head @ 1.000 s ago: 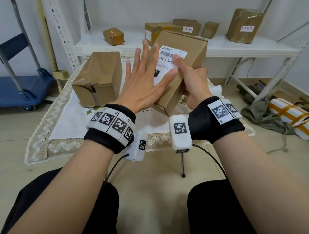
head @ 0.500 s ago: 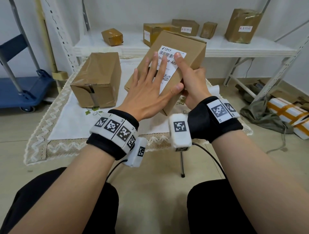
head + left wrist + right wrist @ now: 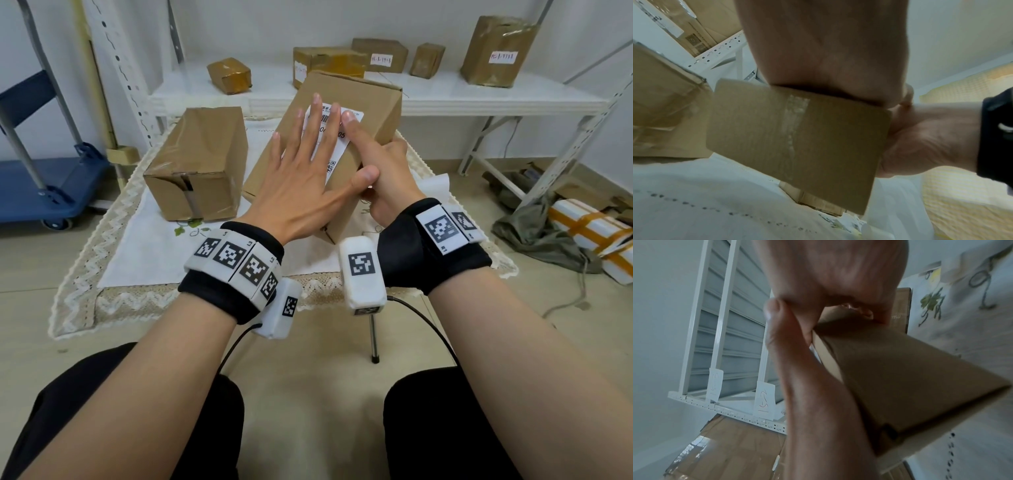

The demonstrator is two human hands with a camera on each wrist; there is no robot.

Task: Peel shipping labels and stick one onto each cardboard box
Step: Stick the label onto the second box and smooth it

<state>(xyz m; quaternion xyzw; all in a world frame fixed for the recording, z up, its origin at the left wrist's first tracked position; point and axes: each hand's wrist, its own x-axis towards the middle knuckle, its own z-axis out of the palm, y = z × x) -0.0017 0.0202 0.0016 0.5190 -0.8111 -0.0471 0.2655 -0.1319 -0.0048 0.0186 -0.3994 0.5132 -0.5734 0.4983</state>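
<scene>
A brown cardboard box is held tilted above the table, its taped end facing me. A white shipping label lies on its upper face. My left hand lies flat on the label with straight, spread fingers pressing it down. My right hand grips the box's right edge from underneath, index finger stretched onto the label's far end. The right wrist view shows the box's underside. A second brown box stands on the cloth to the left, no label showing.
The small table has a white lace-edged cloth. A sheet of white backing paper lies behind my right hand. The white shelf behind carries several taped boxes. A blue cart stands left; wrapped parcels lie on the floor right.
My left hand came down flat onto the label and slid up it toward the far end. The right index finger moved onto the label's top, and the box tipped a little flatter.
</scene>
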